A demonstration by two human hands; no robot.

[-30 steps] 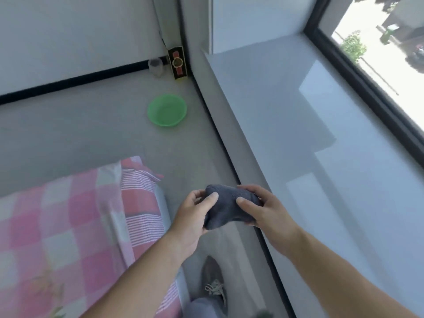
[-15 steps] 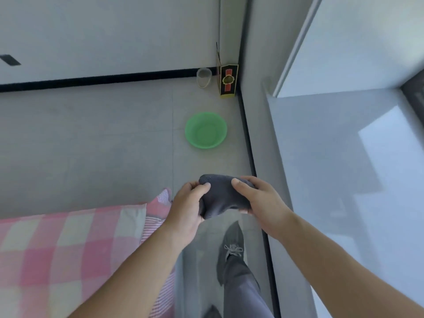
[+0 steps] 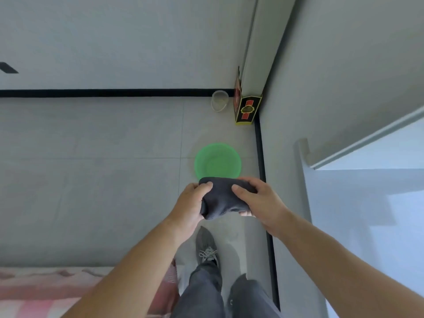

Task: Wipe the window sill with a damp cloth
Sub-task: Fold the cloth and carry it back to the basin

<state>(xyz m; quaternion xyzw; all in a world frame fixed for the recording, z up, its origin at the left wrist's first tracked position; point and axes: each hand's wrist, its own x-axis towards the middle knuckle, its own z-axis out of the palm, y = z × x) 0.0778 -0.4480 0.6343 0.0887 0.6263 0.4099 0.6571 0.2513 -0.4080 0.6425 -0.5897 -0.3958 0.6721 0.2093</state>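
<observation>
Grey tile covers the floor (image 3: 91, 180), with thin grout lines crossing it and a black skirting strip (image 3: 103, 93) running along the foot of the pale far wall. A second black strip runs down the right side, at the base of the low wall that carries the window sill (image 3: 371, 214); the sill's pale, glossy top shows at the right edge, lit in patches.

Both hands hold a bunched dark grey cloth (image 3: 223, 198) in the air above the floor, left of the sill and not touching it. The left hand (image 3: 189, 207) curls its fingers and thumb around the cloth's left end; the right hand (image 3: 259, 203) grips the right end, thumb on top and fingers wrapped beneath.

Just beyond the cloth a green plastic basin (image 3: 218, 161) sits on the tile, near the right-hand strip. Farther off, in the corner, a clear plastic cup (image 3: 219, 101) stands beside a black, red and yellow carton (image 3: 246, 110); its printing is too small to read.

Open floor stretches to the left. A pink checked bed cover (image 3: 46, 294) fills the bottom left corner. A grey laced shoe (image 3: 206, 246) and dark trouser legs stand in the strip between bed and sill wall.
</observation>
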